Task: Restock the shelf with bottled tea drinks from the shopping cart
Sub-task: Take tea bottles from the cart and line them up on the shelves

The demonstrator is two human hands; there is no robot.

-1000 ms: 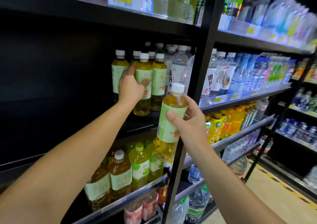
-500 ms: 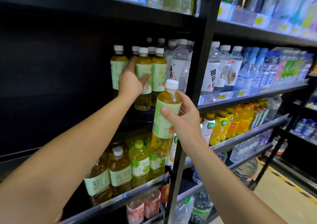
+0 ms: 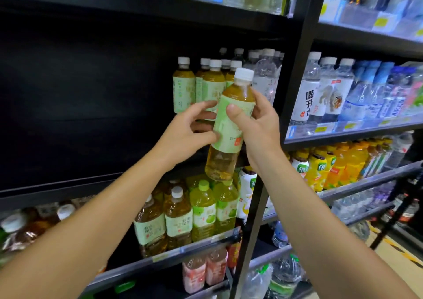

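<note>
The right hand point(image 3: 256, 127) gripped the tea bottle point(image 3: 229, 124) round its label, tilted, in front of the shelf point(image 3: 96, 184), while the left hand point(image 3: 190, 133) curled thumb and fingers onto its left side, seemingly taking it over to slot beside the shelved tea bottles point(image 3: 201, 85).

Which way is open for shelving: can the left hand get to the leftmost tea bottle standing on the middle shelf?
Probably yes. The left hand is just below and in front of the leftmost tea bottle, with nothing between them. But its fingers are touching the held bottle, so it would need to let go first.
</note>
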